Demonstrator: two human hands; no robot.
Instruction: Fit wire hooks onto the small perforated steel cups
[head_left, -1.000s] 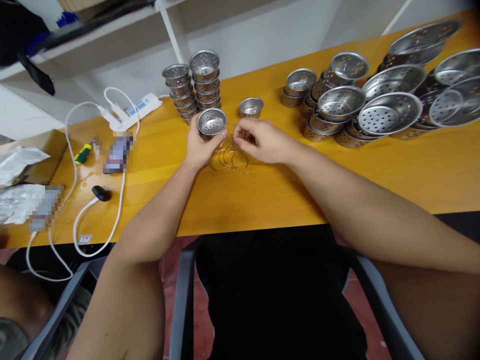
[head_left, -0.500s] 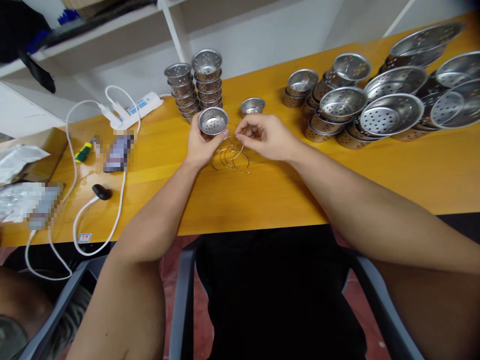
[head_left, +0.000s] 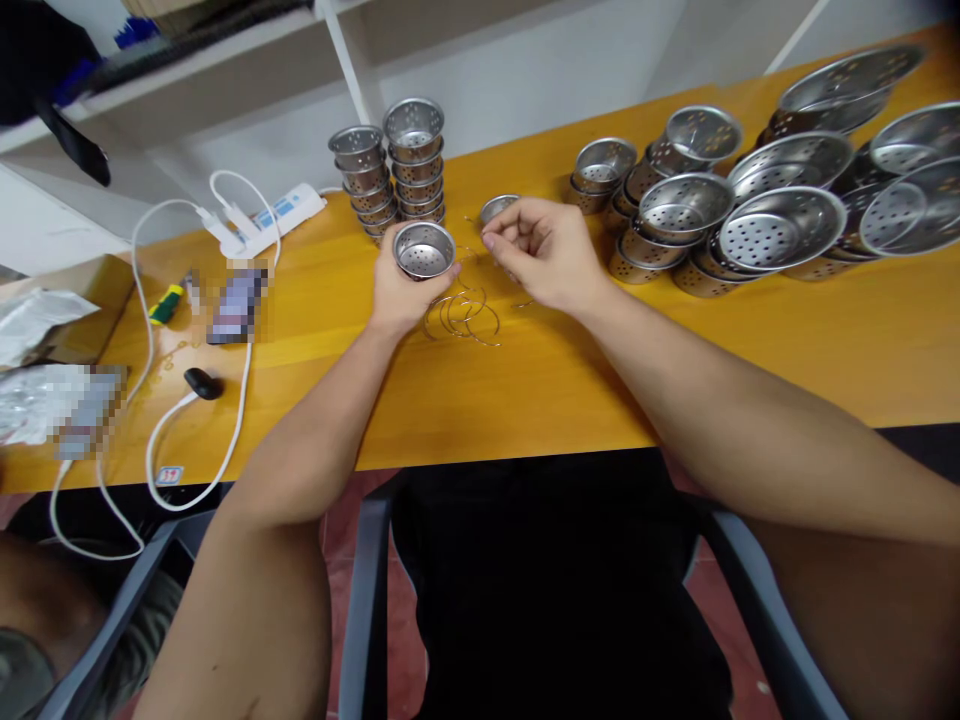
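Note:
My left hand (head_left: 405,285) is wrapped round a small perforated metal cup (head_left: 424,250), its open top facing up. Thin curved wires (head_left: 461,315) lie loosely on the table just below and right of that cup. My right hand (head_left: 536,250) is pinched on a thin wire ring (head_left: 523,304), of which only short ends show past the fingers. Behind my right hand stands another small metal cup (head_left: 498,207), partly covered by the fingers.
Two tall stacks of perforated cups (head_left: 416,150) stand at the back. Many larger perforated bowls (head_left: 780,235) are stacked at the right. On the left are a power strip (head_left: 281,215), white cables, a phone (head_left: 238,305), a green-yellow tool (head_left: 166,305) and a black mouse-like object (head_left: 203,383).
My right hand has moved slightly right and up, away from the held cup, and now covers part of the cup behind. My left hand and its cup have barely shifted.

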